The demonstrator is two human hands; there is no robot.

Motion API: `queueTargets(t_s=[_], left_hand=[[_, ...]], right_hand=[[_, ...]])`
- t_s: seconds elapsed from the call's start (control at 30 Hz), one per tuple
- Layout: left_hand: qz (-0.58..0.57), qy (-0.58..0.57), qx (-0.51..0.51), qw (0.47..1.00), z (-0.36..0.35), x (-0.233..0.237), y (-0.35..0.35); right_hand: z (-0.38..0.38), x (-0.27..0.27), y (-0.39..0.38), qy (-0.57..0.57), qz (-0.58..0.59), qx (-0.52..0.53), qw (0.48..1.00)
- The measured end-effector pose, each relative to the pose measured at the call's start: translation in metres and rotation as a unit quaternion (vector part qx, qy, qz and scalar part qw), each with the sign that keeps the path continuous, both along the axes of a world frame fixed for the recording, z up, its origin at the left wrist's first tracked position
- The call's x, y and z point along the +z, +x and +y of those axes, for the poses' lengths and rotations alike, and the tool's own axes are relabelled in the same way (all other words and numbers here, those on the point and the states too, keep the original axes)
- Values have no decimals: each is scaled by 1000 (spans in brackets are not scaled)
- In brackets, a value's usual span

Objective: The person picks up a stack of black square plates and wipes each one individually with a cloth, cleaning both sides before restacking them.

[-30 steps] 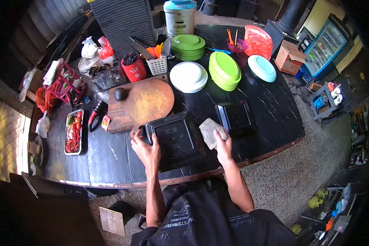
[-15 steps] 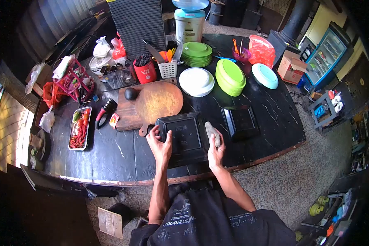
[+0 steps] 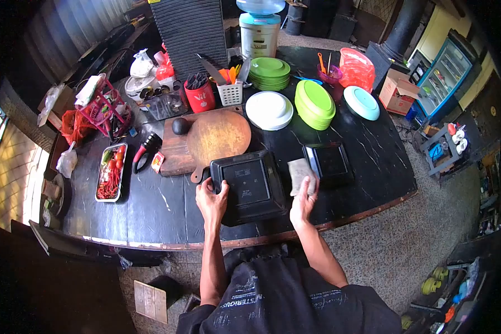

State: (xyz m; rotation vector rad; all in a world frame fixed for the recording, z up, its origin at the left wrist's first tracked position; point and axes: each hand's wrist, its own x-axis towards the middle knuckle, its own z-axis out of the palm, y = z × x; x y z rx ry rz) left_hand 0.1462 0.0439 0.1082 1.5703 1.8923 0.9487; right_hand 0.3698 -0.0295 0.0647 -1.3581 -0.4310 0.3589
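My left hand (image 3: 211, 203) grips the left edge of a black square plate (image 3: 247, 186), its thumb over the rim. The plate is tilted, and its underside with small moulded print faces me. In my right hand (image 3: 304, 203) is a folded grey cloth (image 3: 301, 177), pressed under the fingers just right of the plate and apart from it. Beyond the cloth, a second black square plate (image 3: 331, 161) lies on the dark table (image 3: 167, 217).
Left of me are round and rectangular wooden boards (image 3: 220, 136), a knife sharpener (image 3: 147, 147) and a tray of chillies (image 3: 112, 172). Behind stand white plates (image 3: 269, 110), green oval plates (image 3: 315, 106), round green plates (image 3: 269, 73), a cutlery basket (image 3: 230, 93) and a tall black stack (image 3: 189, 39).
My right hand has moved right, away from the plate's edge, and the cloth now shows its flat side. My left hand has closed on the plate's left edge, and the plate has shifted slightly.
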Motion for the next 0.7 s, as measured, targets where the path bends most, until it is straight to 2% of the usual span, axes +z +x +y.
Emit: queueTargets(t_s=[0.03,0.1,0.23,0.3,0.33,0.37,0.43,0.47,0.5,0.57,0.6,0.63,0.7], left_hand=[[1,0,-2,1000,-1,0,1],[-69,-14,6,998,-3,5,5],[-150,2,-5,989,-14,23,7],[-358,-30,-114,926,-17,25,3],[-398,-59,-165,901,-18,36,3],[-398,-57,-165,901,-18,34,6],[-530,-69,-171,828,-15,25,13],[-540,-81,-184,817,-13,16,11],[-539,-82,-184,818,-15,17,12],[-643,-92,-140,747,-19,22,17],[-650,-101,-144,740,-18,21,17],[-650,-102,-151,738,-16,13,17],[-650,-84,-141,742,-20,7,30]], right_hand=[[1,-3,-2,17,-17,43,999],[1,3,-13,11,-18,98,995],[-2,17,-16,8,-51,128,990],[-3,20,-12,10,-73,130,989],[-5,27,-14,26,-45,134,990],[-4,25,-11,27,-46,135,989],[-2,18,-1,17,-22,95,995],[2,14,4,21,37,52,998],[3,36,2,33,117,9,993],[-3,56,21,14,1,28,999],[-4,74,22,22,-91,27,995],[-4,85,20,21,-91,26,995],[-1,99,12,-24,-231,88,969]])
